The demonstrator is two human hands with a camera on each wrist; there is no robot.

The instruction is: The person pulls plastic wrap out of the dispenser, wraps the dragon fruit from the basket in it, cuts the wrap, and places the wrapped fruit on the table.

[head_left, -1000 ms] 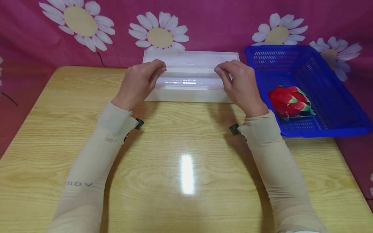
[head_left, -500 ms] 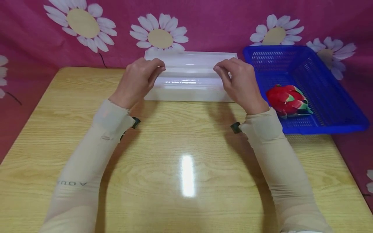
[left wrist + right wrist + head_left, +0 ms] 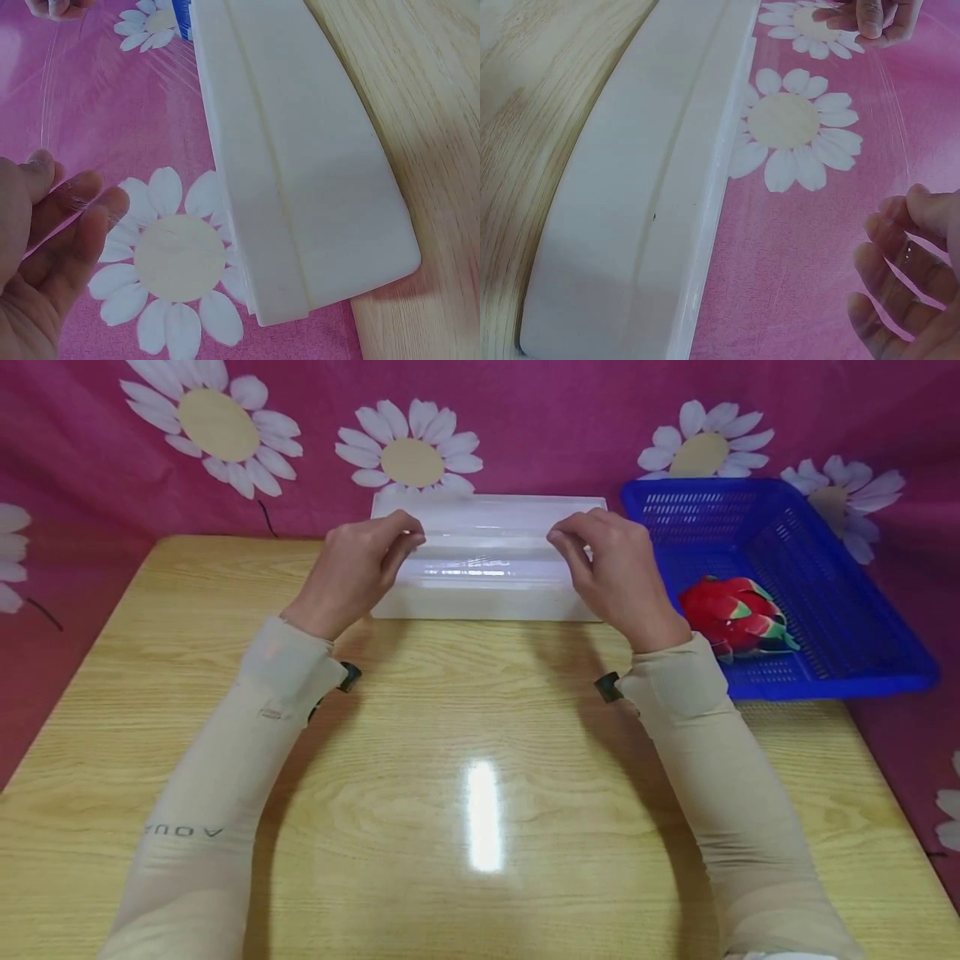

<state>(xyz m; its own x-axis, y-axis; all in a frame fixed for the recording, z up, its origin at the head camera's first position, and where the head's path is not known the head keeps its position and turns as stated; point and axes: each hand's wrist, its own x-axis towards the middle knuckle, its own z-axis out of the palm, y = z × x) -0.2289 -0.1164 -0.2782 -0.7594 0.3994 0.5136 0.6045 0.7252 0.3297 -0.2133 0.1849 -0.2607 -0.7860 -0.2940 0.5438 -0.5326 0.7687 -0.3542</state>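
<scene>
1. Head view: a bare stretch of the wooden table [image 3: 480, 760] with a bright glare spot is seen nearest its front edge, and both sleeved forearms are laid across it toward the far edge.
2. A sheet of clear film [image 3: 483, 558] is pinched at its left end by the left hand [image 3: 360, 568] and at its right end by the right hand [image 3: 611, 568], fingers curled onto it; it is held stretched just above the white dispenser box [image 3: 487, 602].
3. The film is best kept level and evenly taut, it is judged, since slack would let it cling to itself.
4. The box is set along the middle of the table's far edge, close to the pink flowered cloth [image 3: 562, 418], so little room is left behind it.
5. Toward the far right corner a blue basket [image 3: 885, 668] holding a dragon fruit [image 3: 735, 610] is placed just beside the right hand; freer room is offered on the left and near sides.
6. In the left wrist view the film is seen over the fingertips [image 3: 82, 195].
</scene>
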